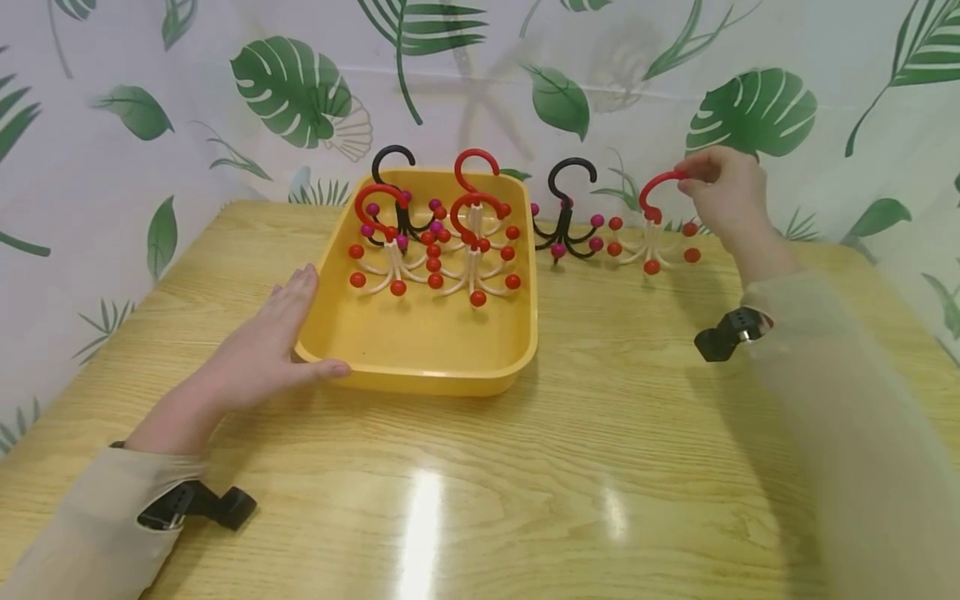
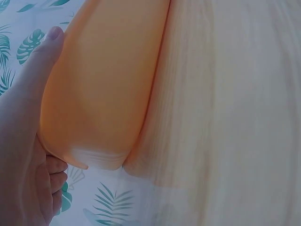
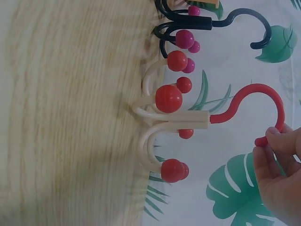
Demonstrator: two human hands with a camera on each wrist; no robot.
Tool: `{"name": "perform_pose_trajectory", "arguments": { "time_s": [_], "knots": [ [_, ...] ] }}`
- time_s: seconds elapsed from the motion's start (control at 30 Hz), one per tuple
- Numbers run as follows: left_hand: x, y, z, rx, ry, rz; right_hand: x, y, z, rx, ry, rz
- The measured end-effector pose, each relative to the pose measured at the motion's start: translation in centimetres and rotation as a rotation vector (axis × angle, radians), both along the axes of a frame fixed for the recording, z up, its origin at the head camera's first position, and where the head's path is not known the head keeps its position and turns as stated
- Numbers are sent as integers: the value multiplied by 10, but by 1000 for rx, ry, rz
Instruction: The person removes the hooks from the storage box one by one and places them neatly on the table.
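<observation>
**Red-hooked, cream-armed plastic hanger (image 1: 651, 238), long axis upright**

At our one o'clock, near the counter's (image 1: 622, 400) far edge, its hook opens toward three o'clock, tip pinched in our nearly closed right grip (image 1: 726, 193). Our left grip (image 1: 262, 346), spread, touches the yellow rectangular plastic tray (image 1: 390, 346).

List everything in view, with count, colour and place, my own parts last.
Tray: one, yellow, on table.
Red hooks: three, red and cream, in tray.
Black hooks: two, black and magenta, one in tray, one beside it.
Held hook: one, red and cream, right of tray.
Table: one, yellowish wood, under tray.
Wall covering: one, white with green leaf print, behind.
Sleeves: two, beige, left and right.
Wrist cameras: two, black, one per sleeve.
Left hand: one, bare, against tray's left side.
Right hand: one, bare, gripping held hook.
</observation>
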State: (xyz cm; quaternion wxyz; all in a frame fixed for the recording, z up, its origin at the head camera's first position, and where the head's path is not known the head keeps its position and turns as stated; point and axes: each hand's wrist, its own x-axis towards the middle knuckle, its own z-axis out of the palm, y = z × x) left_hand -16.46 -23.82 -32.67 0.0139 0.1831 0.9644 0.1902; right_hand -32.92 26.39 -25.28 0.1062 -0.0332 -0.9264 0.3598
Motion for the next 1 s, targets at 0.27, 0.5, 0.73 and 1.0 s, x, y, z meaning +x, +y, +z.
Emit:
{"name": "perform_pose_trajectory", "arguments": {
  "time_s": [0.27,0.5,0.73,1.0],
  "knots": [
    [0,1,1,4,-6,3,0,3,-3,20,24,1],
    [1,1,1,-7,-1,2,-4,7,-8,16,33,-11],
    [0,0,1,-4,-4,2,-6,11,-10,30,26,-23],
    [0,0,1,-2,-12,1,-2,13,-13,44,16,-14]
  ]
}}
